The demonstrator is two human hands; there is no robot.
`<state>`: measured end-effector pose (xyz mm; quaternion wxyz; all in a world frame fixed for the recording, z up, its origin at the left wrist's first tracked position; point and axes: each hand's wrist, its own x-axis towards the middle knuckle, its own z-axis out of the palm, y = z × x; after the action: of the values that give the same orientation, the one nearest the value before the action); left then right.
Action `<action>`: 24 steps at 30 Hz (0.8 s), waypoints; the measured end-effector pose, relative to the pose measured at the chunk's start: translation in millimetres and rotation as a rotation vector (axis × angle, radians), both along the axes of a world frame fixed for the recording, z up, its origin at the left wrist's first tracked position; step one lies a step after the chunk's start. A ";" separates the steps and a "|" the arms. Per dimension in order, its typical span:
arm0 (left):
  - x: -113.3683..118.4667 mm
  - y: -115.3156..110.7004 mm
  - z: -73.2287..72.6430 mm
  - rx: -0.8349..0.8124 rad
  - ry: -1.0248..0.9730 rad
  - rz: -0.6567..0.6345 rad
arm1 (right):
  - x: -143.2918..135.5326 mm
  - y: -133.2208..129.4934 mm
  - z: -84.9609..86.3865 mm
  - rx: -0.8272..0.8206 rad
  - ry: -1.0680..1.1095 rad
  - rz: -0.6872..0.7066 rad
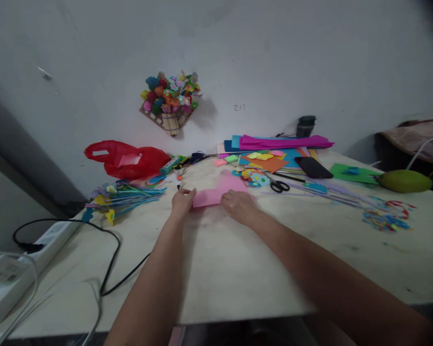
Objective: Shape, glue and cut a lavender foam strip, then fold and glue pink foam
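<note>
**Holding pink paper (205, 197) between left hand (182, 202) and right hand (238, 206)**

The left hand grasps the paper's left end, with its fingertips partly hidden; the right hand grips its near edge farther right, bent fingers covering that part of the sheet. The paper lies low over the middle of the table (245, 278). More pink paper (231, 181) shows just beyond; whether the two are one folded piece cannot be told. Both forearms are cut off below.

Near the right hand, black-handled scissors (280, 186) have blades partly lost among paper flowers (259, 178). Farther right lie a dark phone-like slab (313, 167), green paper (357, 174), a yellow-green fruit (404, 181) and small coloured scraps (386, 221), too fine to separate.

To the left, stemmed flowers (119, 198) overlap in a bundle, their exact number unclear. Behind them slumps a red bag (130, 163), its contents mostly concealed. A power strip (54, 238) runs out of view at the left edge. At the back, a magenta roll (285, 142) covers part of the stacked sheets. The upper right corner is dark and blurred.
</note>
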<state>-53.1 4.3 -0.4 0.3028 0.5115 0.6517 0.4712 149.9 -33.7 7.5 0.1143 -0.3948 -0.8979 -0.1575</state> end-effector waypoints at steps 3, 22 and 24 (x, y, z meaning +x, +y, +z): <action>8.9 -5.5 4.3 -0.235 -0.087 -0.043 | -5.9 0.6 -2.2 -0.019 -0.032 -0.009; 3.1 -5.4 3.7 -0.031 0.564 0.057 | 22.1 11.4 -3.9 -0.033 0.022 -0.162; 3.4 -5.4 3.7 -0.044 0.578 0.068 | 25.9 12.3 -3.8 -0.042 0.021 -0.206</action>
<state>-49.7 -1.1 3.3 0.0998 0.5958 0.7375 0.3018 175.8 -21.5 3.7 0.0984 -0.4889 -0.8545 -0.1456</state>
